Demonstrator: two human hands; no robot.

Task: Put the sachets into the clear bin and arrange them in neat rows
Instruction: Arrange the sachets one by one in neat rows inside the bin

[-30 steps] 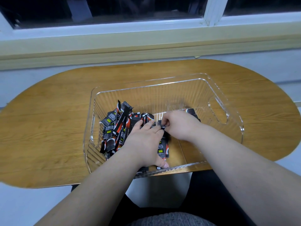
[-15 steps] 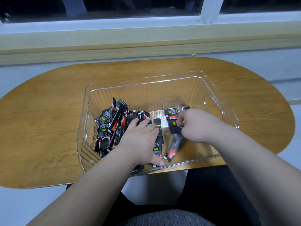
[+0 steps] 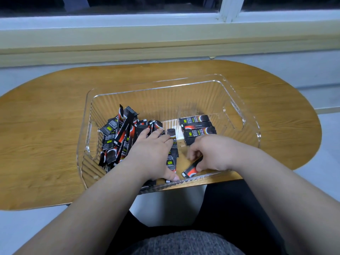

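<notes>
- oval wooden surface [image 3: 46,135], warm brown grain, its far edge near the wall
- pale grey wall [image 3: 294,74] below a long cream sill [image 3: 165,39]
- window [image 3: 128,4] above the sill, glass dark, white frame [image 3: 227,10] with one upright bar
- light grey floor [image 3: 27,227] under the surface
- dim, even indoor light

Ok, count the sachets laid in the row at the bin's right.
3 show: far sachet, middle sachet, near sachet; the right hand may hide more.
</notes>
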